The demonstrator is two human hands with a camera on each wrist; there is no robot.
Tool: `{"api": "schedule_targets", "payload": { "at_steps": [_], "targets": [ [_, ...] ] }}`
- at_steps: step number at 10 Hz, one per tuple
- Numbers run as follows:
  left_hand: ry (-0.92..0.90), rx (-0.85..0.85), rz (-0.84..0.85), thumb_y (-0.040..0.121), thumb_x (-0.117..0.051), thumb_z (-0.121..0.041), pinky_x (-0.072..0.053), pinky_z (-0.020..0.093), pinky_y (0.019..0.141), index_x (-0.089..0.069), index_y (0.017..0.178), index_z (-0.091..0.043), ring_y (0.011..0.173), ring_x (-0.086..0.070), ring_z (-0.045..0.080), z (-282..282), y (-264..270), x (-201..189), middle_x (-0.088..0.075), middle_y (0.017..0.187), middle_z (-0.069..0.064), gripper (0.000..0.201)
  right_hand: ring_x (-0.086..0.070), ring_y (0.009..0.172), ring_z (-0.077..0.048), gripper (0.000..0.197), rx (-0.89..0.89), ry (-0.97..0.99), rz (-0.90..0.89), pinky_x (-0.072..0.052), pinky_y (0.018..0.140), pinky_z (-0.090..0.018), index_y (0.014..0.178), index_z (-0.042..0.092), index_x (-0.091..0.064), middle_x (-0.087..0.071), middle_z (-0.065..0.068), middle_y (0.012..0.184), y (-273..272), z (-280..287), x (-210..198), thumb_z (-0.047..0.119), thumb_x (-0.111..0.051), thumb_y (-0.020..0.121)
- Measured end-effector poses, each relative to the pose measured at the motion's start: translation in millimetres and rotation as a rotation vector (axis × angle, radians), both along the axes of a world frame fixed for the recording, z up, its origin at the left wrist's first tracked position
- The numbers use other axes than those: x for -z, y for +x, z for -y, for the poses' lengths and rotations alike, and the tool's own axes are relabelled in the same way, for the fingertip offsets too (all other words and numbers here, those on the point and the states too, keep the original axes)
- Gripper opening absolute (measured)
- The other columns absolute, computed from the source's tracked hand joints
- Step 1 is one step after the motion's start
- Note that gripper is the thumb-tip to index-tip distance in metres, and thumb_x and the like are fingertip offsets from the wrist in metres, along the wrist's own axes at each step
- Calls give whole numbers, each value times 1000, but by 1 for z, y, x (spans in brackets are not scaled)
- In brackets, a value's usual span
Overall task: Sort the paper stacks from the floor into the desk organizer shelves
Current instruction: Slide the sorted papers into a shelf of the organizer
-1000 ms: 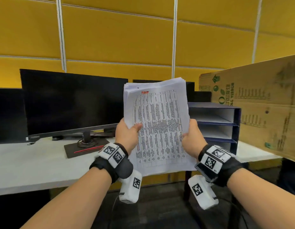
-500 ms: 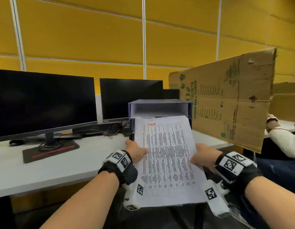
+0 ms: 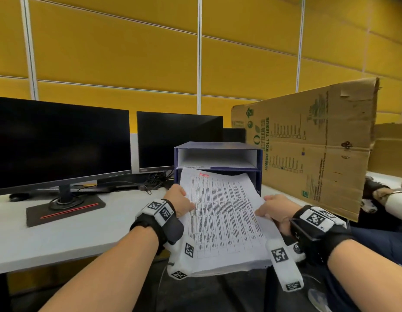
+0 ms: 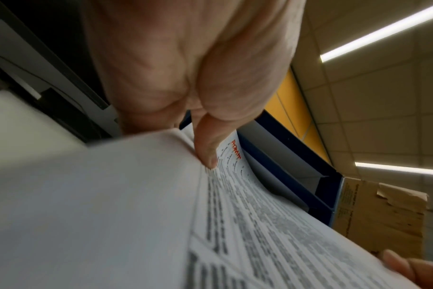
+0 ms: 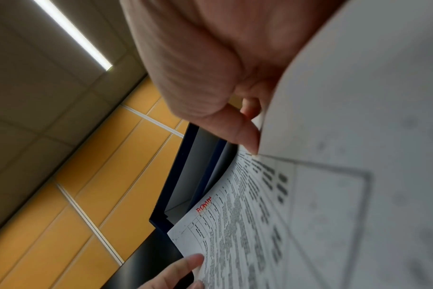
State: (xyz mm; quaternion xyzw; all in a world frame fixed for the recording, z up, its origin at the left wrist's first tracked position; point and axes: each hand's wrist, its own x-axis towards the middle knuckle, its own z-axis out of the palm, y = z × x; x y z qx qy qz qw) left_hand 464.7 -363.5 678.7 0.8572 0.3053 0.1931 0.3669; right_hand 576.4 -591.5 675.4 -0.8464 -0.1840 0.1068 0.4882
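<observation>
**A:** Fingers first. Left hand (image 3: 179, 200): thumb (image 4: 207, 144) lies flat on the top printed sheet, the rest curled under the left edge; it pinches the thick stack of white printed paper with a red heading (image 3: 222, 219). Right hand (image 3: 273, 210): thumb (image 5: 240, 133) on the top sheet at the right edge, the other fingers beneath and mostly hidden; same pinch grip.

**B:** Noted; stack attitude relative to the dark blue desk organizer with open shelves (image 3: 218, 158)?

**A:** Tilted; far edge raised and entering the organizer's second opening from the top, just under the shelf lip; near edge hangs in front of the organizer, off the desk edge. The top sheets bow upward at the mouth; how far in the stack reaches, cannot tell.

**B:** Top shelf?

**A:** Thin white sheets lie flat in it; lower shelves are hidden behind the stack.

**B:** Surroundings, organizer as reference.

**A:** Organizer stands on the white desk (image 3: 60, 235); left of it a black monitor (image 3: 179, 140), further left a larger black monitor on a dark base with a red stripe (image 3: 60, 143); tangled black cables (image 3: 155, 179) lie just left of the organizer; right of it an upright brown cardboard sheet with green print (image 3: 308, 149); behind all, yellow wall panels (image 3: 116, 52).
</observation>
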Motion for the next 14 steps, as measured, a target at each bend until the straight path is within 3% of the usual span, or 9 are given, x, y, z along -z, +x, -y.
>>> {"api": "schedule_targets", "payload": {
  "at_steps": [2,3,5,7,9,10,11,13,14],
  "targets": [
    [90,169,-235,94,-59,-20,-49,35,97,-16,153,-11,124,-51,29,-18,19,-20,-40,146,12,74,-40,35,-12,33,40,-117,59,-33,39,-20,118,13,-56,-56,-6,67,20,-12,-19,-2,-56,88],
    [199,170,-348,96,-53,-35,-45,30,83,-31,143,-4,108,-53,24,-23,24,-37,-48,131,11,61,-49,38,-9,26,30,-181,93,-50,46,-22,107,21,-55,-60,-4,74,31,-17,-26,4,-59,88],
    [395,165,-391,101,-39,-41,-39,35,102,-43,139,1,128,-46,30,-23,35,-56,-44,143,17,57,-53,62,-12,38,60,32,4,-47,50,-19,117,10,-64,-59,0,80,65,-28,-23,-6,-61,83],
    [-197,261,-107,87,-69,-19,-47,40,102,-39,144,-12,109,-54,26,-39,28,-30,-51,123,7,64,-53,69,-15,42,72,120,-99,-49,57,-24,124,3,-59,-56,-1,82,73,-41,-26,-6,-61,82],
    [-295,225,17,92,-59,-7,-57,40,88,-59,93,-18,84,-62,20,-52,20,-29,-62,96,4,11,-53,83,-22,35,74,-64,143,-50,84,-37,117,-4,-62,-58,-10,93,60,-61,-33,7,-61,84],
    [235,318,-264,93,-55,-14,-55,36,76,-61,94,-10,84,-61,24,-39,20,-35,-63,97,6,8,-55,71,-20,26,-14,-49,230,-48,69,-30,110,7,-65,-67,-10,89,42,-59,-39,20,-65,87],
    [251,246,-283,96,-51,-26,-45,31,67,-57,98,-13,88,-61,25,-42,29,-34,-62,99,6,15,-55,106,-14,48,-196,-88,321,-42,92,-26,125,19,-59,-59,0,127,27,-46,-49,38,-71,82],
    [18,68,-43,96,-56,-23,-43,35,74,-44,127,-6,108,-60,31,-45,38,-34,-62,116,14,38,-26,143,-20,64,-364,-506,453,-35,109,-31,128,39,-54,-20,-2,157,24,-38,-44,42,-80,70],
    [-432,50,260,87,-67,-17,-58,38,81,-55,110,-6,102,-66,31,-39,37,-33,-65,109,15,28,-35,138,-12,60,-346,-450,489,-23,107,-19,130,28,-57,-44,3,145,27,-42,-41,31,-80,74]
  ]
}}
